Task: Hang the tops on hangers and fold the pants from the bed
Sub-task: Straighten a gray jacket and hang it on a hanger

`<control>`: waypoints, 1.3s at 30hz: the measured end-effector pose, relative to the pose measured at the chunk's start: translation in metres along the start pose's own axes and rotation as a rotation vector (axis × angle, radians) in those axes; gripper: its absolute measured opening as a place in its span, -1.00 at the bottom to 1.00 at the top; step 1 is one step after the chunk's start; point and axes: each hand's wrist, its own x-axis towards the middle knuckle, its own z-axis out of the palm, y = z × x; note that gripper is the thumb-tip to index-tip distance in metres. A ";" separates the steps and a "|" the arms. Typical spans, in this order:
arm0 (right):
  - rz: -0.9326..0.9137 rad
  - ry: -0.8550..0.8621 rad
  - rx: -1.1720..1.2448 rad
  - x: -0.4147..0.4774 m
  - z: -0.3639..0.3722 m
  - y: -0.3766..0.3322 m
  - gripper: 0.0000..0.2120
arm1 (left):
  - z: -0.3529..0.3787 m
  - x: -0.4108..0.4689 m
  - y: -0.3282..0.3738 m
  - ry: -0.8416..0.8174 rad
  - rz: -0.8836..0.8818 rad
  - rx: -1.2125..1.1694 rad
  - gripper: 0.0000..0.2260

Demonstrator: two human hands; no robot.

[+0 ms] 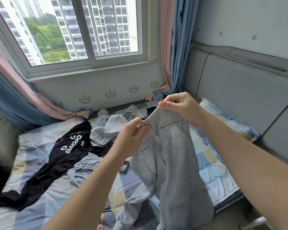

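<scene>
A bedroom corner seen from the head camera: a window (83,30) looking out on tower blocks, blue and pink curtains (178,47) at either side of it, a padded grey headboard (239,90) on the right, and below them a bed (40,205) under a patchwork quilt.

The clothes to be sorted lie strewn on that quilt. A black top (65,146) with white lettering is spread out on the left. A pale heap (106,130) is bunched near the wall. A light blue piece with an elastic waistband (86,166) lies crumpled near the middle. A thin white cable (218,171) loops on the quilt to the right.

A grey garment (173,155) is lifted clear of the bed, its length hanging down between the forearms. The right hand (179,105) is closed on its ribbed top edge, thumb over the fold. The left hand (131,138) pinches the same edge just beside it, at a small metal fitting, probably a zip pull. Holding it high by one edge lets the weight pull it straight, so its shape can be read. A seam or zip line runs down the front, but whether it is a top or pants cannot be told. No hanger is in view.
</scene>
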 end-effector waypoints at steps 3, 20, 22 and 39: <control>0.024 0.087 -0.043 0.006 0.001 0.013 -0.75 | -0.009 0.004 0.012 0.014 -0.023 -0.034 -0.84; -0.044 0.146 -0.024 -0.069 0.118 0.049 -0.86 | -0.028 0.014 0.048 0.384 -0.083 -0.389 -0.75; 0.014 0.122 -0.095 -0.065 0.124 0.059 -0.88 | -0.028 0.014 0.048 0.413 -0.103 -0.423 -0.76; 0.492 0.183 -0.385 -0.042 0.061 0.158 -0.93 | -0.073 0.016 0.001 0.617 -0.140 -0.248 -0.81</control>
